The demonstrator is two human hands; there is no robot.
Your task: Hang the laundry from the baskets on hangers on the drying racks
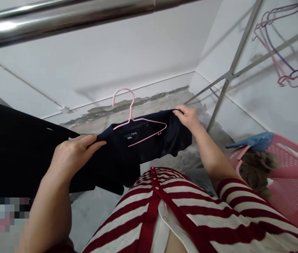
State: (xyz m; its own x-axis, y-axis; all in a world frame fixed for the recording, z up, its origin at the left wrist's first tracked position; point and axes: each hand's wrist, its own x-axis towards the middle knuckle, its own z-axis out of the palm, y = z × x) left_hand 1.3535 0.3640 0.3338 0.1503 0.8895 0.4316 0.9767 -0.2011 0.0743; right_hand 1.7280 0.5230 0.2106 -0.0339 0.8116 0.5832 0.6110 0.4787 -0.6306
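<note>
A dark navy garment [149, 151] with a small label inside its neck is stretched between my two hands. My left hand [72, 154] pinches its left shoulder edge between thumb and fingers. At the opposite shoulder, my right hand [188, 117] grips the cloth with fingers closed. A pink wire hanger [131, 114] sits in the neck opening, its hook pointing up and free of any rail. One end of the hanger shows on the right; its left end is hidden inside the cloth.
A shiny metal rail [67, 21] crosses overhead. Black clothing [17, 147] hangs at left. Pink and purple hangers [280, 66] hang from a metal frame [228, 75] at right. Below stands a pink laundry basket [291, 189] holding brown cloth [257, 168] and blue cloth [257, 140].
</note>
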